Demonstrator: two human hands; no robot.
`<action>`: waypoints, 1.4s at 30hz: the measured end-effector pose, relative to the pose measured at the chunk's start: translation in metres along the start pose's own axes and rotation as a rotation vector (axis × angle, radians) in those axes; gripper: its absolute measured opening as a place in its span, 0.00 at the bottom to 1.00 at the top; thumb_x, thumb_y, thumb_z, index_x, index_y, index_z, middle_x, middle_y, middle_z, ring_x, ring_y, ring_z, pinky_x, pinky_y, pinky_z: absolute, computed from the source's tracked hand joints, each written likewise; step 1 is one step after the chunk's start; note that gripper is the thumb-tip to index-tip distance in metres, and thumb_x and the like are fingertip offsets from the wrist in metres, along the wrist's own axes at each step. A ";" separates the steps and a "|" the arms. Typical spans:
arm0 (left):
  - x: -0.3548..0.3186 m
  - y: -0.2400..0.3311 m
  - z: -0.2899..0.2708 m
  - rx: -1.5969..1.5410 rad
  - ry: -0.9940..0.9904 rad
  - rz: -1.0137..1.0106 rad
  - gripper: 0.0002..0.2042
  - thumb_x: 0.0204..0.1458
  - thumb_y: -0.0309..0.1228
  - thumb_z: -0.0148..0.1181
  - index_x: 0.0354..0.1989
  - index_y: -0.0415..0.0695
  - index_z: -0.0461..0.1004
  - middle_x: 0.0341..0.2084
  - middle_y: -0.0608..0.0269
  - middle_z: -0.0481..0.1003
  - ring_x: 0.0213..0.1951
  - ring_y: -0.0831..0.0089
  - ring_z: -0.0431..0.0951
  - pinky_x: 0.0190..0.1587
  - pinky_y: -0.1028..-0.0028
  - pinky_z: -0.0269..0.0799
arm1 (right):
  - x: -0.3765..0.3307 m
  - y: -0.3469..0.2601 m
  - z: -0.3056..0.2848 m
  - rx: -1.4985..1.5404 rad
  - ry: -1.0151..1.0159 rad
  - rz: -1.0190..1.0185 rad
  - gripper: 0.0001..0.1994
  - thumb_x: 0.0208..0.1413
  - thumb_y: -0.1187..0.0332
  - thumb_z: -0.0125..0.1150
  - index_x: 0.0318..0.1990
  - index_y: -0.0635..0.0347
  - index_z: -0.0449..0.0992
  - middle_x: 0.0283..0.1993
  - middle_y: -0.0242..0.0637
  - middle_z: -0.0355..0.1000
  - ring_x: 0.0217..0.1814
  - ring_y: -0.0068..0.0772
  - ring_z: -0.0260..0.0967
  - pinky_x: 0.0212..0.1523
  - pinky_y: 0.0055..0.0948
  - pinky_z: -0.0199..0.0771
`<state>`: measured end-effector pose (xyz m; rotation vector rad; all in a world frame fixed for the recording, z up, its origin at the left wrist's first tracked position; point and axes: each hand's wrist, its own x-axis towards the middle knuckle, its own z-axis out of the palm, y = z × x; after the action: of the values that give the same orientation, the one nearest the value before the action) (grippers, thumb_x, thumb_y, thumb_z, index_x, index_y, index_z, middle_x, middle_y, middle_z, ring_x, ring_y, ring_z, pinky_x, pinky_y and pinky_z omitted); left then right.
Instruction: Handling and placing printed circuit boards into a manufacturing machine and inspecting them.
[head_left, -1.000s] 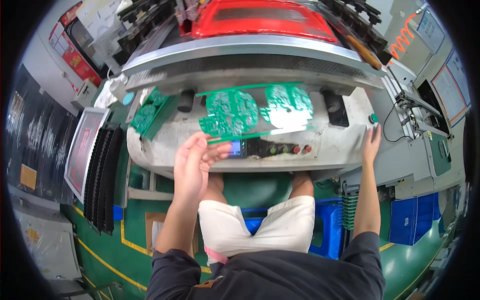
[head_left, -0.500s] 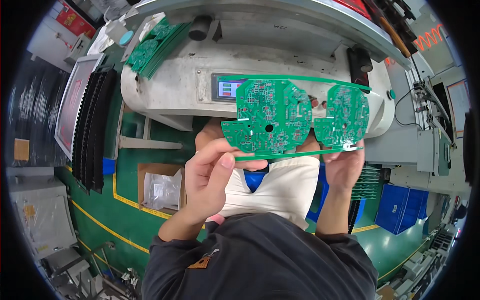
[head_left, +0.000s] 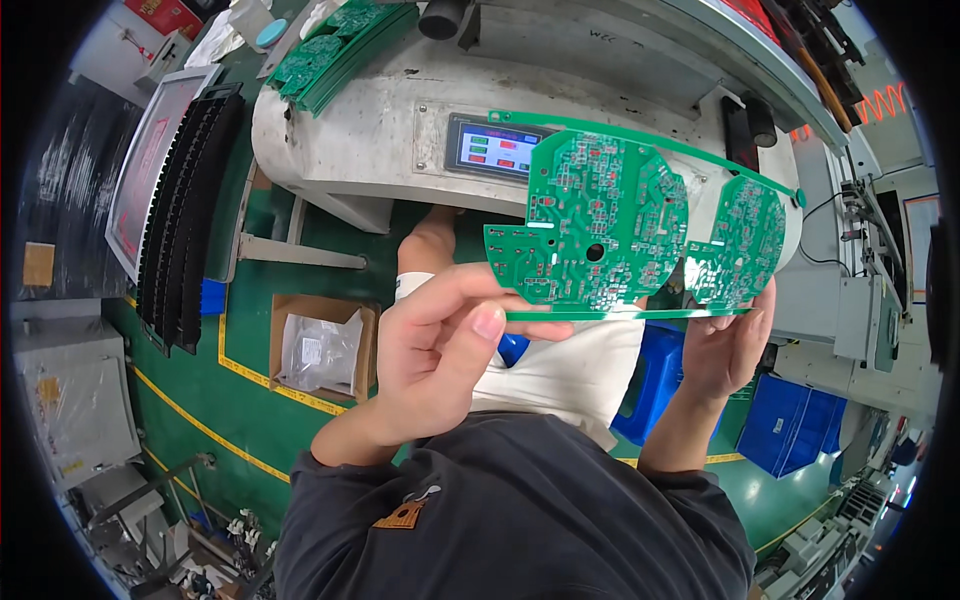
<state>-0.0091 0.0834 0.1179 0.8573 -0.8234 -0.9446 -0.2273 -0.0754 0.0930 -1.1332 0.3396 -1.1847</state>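
A green printed circuit board panel [head_left: 610, 220], dotted with small components and pierced by a round black hole, is held up in front of me, tilted down toward the right. My left hand [head_left: 440, 340] pinches its near left corner, thumb in front and fingers behind. At the near right corner my right hand [head_left: 728, 345] grips the edge, its fingers partly behind the board. Behind the panel's left end, a small lit touchscreen [head_left: 488, 146] is set into the pale machine [head_left: 350, 150].
A stack of green circuit boards [head_left: 335, 55] lies on the machine's far left. Black slotted racks [head_left: 190, 215] stand at left. On the green floor are a cardboard box [head_left: 283, 345] with a clear plastic bag [head_left: 322, 350], a blue stool [head_left: 655, 375] and a blue bin [head_left: 790, 425].
Both hands have shifted right with the board, and its right end has tipped lower. More of the touchscreen shows. The whole view has also turned slightly.
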 end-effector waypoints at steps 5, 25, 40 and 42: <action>0.001 -0.003 -0.001 0.004 -0.024 0.001 0.10 0.61 0.25 0.43 0.44 0.32 0.66 0.38 0.55 0.72 0.42 0.61 0.79 0.47 0.72 0.71 | -0.003 0.000 -0.008 -0.011 -0.024 -0.017 0.26 0.62 0.62 0.45 0.61 0.71 0.51 0.30 0.29 0.59 0.30 0.18 0.54 0.33 0.20 0.59; 0.010 -0.020 -0.016 -0.006 0.105 0.001 0.12 0.61 0.29 0.43 0.44 0.32 0.68 0.37 0.49 0.76 0.34 0.60 0.80 0.40 0.68 0.76 | -0.014 -0.002 -0.002 -0.124 -0.102 -0.026 0.28 0.59 0.65 0.53 0.60 0.77 0.54 0.38 0.45 0.74 0.33 0.30 0.73 0.34 0.25 0.74; 0.013 -0.027 -0.024 0.023 0.180 0.011 0.14 0.59 0.30 0.41 0.43 0.29 0.66 0.32 0.46 0.76 0.28 0.61 0.79 0.35 0.69 0.75 | -0.014 -0.007 0.005 -0.088 -0.182 0.033 0.26 0.59 0.68 0.52 0.60 0.77 0.54 0.38 0.45 0.74 0.37 0.29 0.73 0.37 0.24 0.74; 0.013 -0.027 -0.024 0.028 0.175 0.012 0.14 0.59 0.30 0.41 0.43 0.29 0.66 0.32 0.46 0.76 0.28 0.61 0.79 0.35 0.69 0.75 | -0.014 -0.007 0.004 -0.079 -0.183 0.028 0.26 0.59 0.69 0.51 0.60 0.77 0.53 0.39 0.45 0.74 0.38 0.29 0.73 0.37 0.24 0.74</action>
<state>0.0071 0.0685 0.0865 0.9442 -0.6915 -0.8369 -0.2336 -0.0605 0.0959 -1.2911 0.2626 -1.0414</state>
